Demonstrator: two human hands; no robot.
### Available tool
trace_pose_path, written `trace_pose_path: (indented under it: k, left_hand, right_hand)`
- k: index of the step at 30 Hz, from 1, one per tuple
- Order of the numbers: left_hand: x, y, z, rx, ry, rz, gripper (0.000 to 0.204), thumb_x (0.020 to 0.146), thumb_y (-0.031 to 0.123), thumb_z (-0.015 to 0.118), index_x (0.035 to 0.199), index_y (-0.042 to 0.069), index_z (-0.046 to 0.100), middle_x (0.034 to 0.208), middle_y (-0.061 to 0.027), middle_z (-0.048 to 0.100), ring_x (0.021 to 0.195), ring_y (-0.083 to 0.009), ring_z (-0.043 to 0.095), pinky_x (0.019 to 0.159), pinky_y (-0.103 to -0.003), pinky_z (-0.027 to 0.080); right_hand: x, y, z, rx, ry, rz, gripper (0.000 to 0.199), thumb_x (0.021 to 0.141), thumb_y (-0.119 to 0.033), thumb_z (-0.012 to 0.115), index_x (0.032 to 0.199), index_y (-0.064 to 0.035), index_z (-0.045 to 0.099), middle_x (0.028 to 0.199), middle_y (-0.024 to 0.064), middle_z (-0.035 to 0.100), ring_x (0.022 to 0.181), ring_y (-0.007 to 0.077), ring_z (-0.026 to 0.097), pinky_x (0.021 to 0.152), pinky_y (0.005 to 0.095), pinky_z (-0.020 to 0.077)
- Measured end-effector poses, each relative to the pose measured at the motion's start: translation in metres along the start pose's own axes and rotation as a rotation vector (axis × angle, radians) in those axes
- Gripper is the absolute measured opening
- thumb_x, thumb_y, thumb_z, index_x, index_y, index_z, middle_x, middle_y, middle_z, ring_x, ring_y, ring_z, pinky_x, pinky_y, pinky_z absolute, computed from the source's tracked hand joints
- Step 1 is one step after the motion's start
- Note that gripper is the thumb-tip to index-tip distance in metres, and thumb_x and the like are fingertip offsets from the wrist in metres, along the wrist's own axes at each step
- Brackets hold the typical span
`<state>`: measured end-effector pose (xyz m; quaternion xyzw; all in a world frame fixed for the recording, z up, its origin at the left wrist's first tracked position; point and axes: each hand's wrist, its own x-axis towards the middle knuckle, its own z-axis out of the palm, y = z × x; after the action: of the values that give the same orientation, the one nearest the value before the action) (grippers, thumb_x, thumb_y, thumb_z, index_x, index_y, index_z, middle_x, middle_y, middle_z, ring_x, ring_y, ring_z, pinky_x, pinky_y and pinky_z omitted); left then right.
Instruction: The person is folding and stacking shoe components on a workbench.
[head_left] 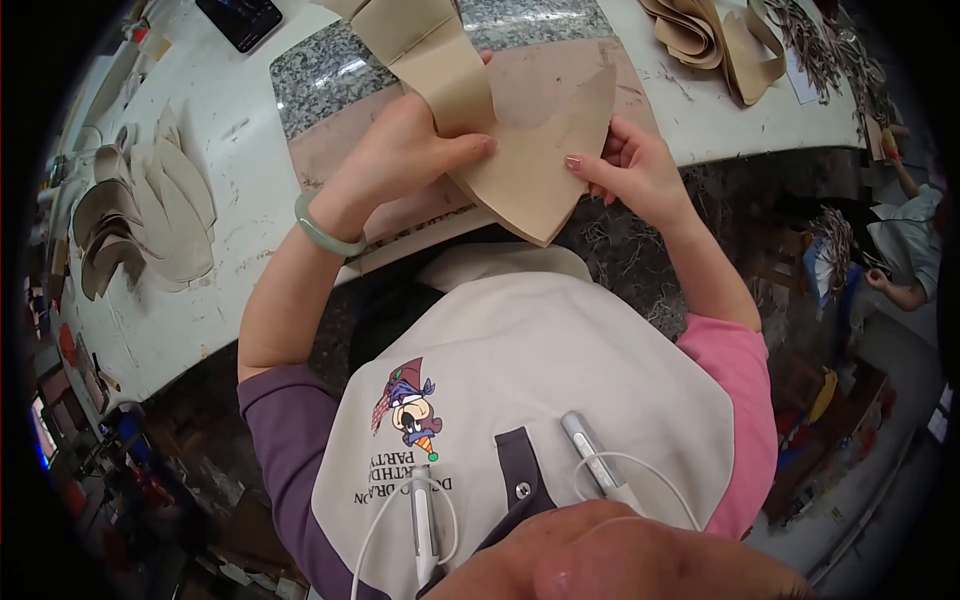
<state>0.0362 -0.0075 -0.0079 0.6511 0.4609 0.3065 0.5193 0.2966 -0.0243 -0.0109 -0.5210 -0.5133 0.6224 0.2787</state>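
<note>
A tan, leather-like sheet piece [530, 185] with a pointed lower corner is held up over the table's near edge. Its upper part [420, 45] is a folded strip running to the upper left, with a seam or crease across it. My left hand [410, 150] is closed on the piece, thumb on top and most fingers hidden beneath; a pale green bangle [328, 228] circles that wrist. At the right edge of the piece, my right hand [632, 172] pinches it with thumb in front and fingers curled behind. Below the piece lies a pinkish-brown board [560, 80] over a speckled stone slab [325, 90].
On the white table [245, 190], several loose tan pieces [165, 205] lie left and folded ones [700, 45] at the upper right, beside a heap of thin strips [815, 50]. A black phone [240, 20] rests at the upper left. Another person [905, 240] is at the far right.
</note>
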Motion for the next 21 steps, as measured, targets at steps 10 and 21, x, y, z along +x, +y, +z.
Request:
trace_pose_path:
  k: [10,21]
  left_hand:
    - [-0.009,0.003,0.007,0.174,-0.019,-0.2,0.028,0.078,0.013,0.07,0.091,-0.009,0.059,0.082,-0.0143,0.064,0.068,-0.0189,0.058,0.062,-0.029,0.05]
    - [-0.01,-0.004,0.012,0.273,0.022,-0.11,0.03,0.077,0.014,0.073,0.092,-0.009,0.058,0.078,-0.015,0.061,0.062,-0.0215,0.055,0.06,-0.029,0.049]
  right_hand:
    - [-0.003,0.01,-0.005,0.008,-0.026,-0.047,0.027,0.08,-0.004,0.072,0.104,0.0015,0.06,0.079,0.0031,0.064,0.059,0.0045,0.052,0.046,0.0144,0.0383]
    - [0.001,0.025,-0.003,-0.134,0.006,-0.144,0.026,0.079,-0.004,0.072,0.102,0.001,0.061,0.074,0.0008,0.06,0.057,0.0051,0.049,0.048,0.0157,0.0383]
